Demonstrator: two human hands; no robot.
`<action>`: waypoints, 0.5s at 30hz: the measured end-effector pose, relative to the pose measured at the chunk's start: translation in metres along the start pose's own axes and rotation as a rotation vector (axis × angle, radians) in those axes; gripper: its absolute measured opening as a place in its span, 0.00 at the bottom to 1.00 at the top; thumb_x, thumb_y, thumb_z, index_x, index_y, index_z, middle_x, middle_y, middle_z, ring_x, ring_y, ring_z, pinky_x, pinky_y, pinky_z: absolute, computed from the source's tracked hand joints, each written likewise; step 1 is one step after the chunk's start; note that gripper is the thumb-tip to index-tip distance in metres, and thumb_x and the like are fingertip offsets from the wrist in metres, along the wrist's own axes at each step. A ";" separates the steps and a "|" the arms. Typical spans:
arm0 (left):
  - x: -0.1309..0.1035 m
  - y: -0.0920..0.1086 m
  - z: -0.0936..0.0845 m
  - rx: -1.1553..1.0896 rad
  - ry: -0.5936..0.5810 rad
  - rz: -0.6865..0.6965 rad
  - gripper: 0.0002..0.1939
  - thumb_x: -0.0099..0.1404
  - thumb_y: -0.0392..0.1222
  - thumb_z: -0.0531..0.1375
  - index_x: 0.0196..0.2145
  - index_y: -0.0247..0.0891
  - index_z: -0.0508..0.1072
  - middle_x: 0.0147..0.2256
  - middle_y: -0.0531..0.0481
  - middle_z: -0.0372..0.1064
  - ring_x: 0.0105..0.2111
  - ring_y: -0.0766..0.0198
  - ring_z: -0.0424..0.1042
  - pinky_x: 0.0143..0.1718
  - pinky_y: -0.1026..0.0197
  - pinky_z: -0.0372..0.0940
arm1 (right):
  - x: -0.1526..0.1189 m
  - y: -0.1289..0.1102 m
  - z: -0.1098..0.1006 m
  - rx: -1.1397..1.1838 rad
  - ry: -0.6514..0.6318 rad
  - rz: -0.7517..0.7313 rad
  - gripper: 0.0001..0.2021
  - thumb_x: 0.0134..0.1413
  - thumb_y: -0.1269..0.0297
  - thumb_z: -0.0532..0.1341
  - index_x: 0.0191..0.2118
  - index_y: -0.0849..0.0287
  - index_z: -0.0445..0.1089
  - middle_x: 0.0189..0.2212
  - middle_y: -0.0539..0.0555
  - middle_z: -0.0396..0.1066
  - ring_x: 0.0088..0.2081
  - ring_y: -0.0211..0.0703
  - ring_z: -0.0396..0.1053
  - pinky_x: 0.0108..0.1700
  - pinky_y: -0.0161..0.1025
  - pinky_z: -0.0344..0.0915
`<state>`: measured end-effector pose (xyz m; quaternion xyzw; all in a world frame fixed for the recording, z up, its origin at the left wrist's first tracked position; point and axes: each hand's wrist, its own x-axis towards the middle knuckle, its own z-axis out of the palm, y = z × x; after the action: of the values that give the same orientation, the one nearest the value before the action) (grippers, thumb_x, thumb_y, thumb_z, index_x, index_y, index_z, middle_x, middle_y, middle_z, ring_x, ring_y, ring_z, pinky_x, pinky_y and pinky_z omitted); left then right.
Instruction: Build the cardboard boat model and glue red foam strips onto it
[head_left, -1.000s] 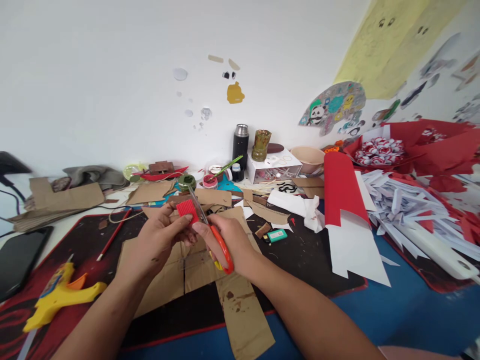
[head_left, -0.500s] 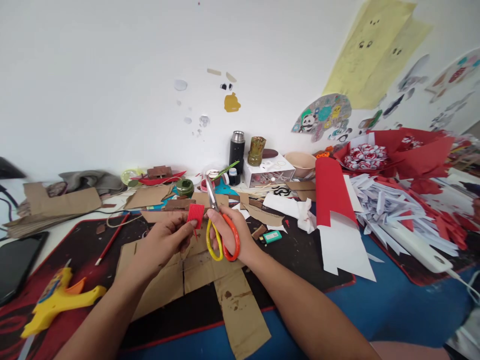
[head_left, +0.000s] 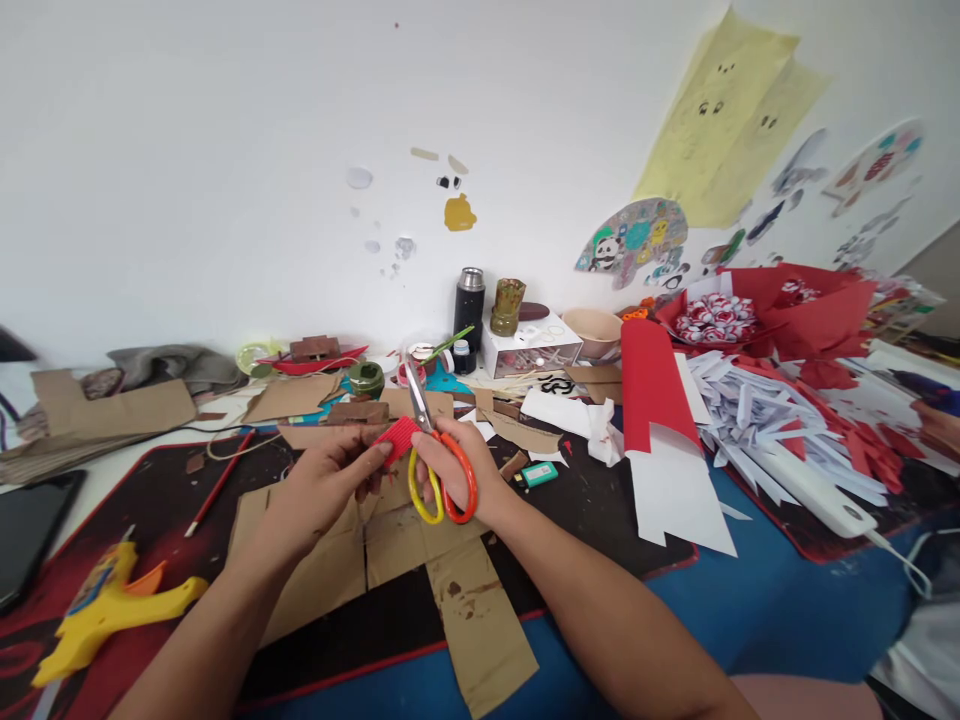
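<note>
Between its thumb and fingers, my left hand (head_left: 330, 485) pinches a small red ridged piece (head_left: 399, 440), which is tilted. My right hand (head_left: 465, 470) grips scissors with one yellow and one orange handle (head_left: 471, 490). Their metal blades (head_left: 418, 395) point up and away, just right of the red piece. Both hands are above brown cardboard (head_left: 405, 545) that lies on a black mat with a red border (head_left: 592, 530). The fingers of my left hand behind the piece are partly hidden.
A yellow glue gun (head_left: 112, 610) and a red pencil (head_left: 221, 485) lie at the left, near a phone (head_left: 37, 520). To the right are a teal lighter (head_left: 538, 474), red and white paper (head_left: 660, 430) and white strips (head_left: 739, 400). A black flask (head_left: 469, 310) stands behind. Another person's hand (head_left: 937, 425) shows at the right edge.
The red piece has tilted and moved closer to the scissors. The view has shifted slightly, and another person's hand shows more at the right edge.
</note>
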<state>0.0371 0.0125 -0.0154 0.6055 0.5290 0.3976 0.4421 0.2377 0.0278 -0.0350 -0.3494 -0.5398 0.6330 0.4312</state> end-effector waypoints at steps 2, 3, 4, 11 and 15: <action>0.001 0.001 -0.001 -0.012 0.045 0.014 0.31 0.61 0.75 0.68 0.33 0.41 0.78 0.23 0.50 0.75 0.22 0.61 0.71 0.26 0.59 0.66 | 0.000 -0.001 0.002 0.005 -0.009 0.007 0.25 0.58 0.38 0.72 0.36 0.54 0.68 0.21 0.44 0.70 0.16 0.37 0.67 0.16 0.32 0.64; 0.001 0.001 -0.002 -0.021 0.057 0.021 0.31 0.61 0.75 0.67 0.32 0.41 0.78 0.23 0.50 0.75 0.22 0.60 0.71 0.25 0.59 0.66 | 0.000 -0.001 0.002 0.009 -0.018 0.010 0.25 0.58 0.37 0.73 0.36 0.54 0.68 0.20 0.44 0.70 0.16 0.37 0.67 0.16 0.32 0.64; 0.001 0.001 -0.002 -0.028 0.062 0.027 0.31 0.61 0.75 0.67 0.32 0.41 0.78 0.23 0.50 0.75 0.22 0.60 0.72 0.25 0.59 0.66 | 0.000 -0.001 0.003 0.015 -0.028 0.010 0.25 0.57 0.37 0.73 0.36 0.55 0.68 0.20 0.44 0.70 0.16 0.37 0.67 0.16 0.32 0.64; 0.002 -0.006 -0.004 0.021 0.007 0.036 0.29 0.61 0.73 0.68 0.28 0.42 0.76 0.21 0.51 0.73 0.21 0.62 0.69 0.25 0.59 0.65 | 0.003 0.004 -0.002 0.034 0.021 0.023 0.27 0.58 0.34 0.71 0.37 0.54 0.67 0.20 0.44 0.71 0.15 0.38 0.67 0.16 0.32 0.64; 0.001 -0.008 -0.004 -0.037 0.024 0.024 0.30 0.62 0.74 0.68 0.29 0.41 0.77 0.22 0.51 0.74 0.22 0.62 0.70 0.25 0.60 0.65 | 0.003 0.003 -0.002 0.005 0.007 0.002 0.25 0.59 0.36 0.71 0.38 0.54 0.68 0.20 0.43 0.70 0.16 0.37 0.68 0.17 0.32 0.65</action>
<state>0.0314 0.0147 -0.0220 0.5986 0.5195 0.4200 0.4421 0.2381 0.0314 -0.0384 -0.3510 -0.5362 0.6338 0.4331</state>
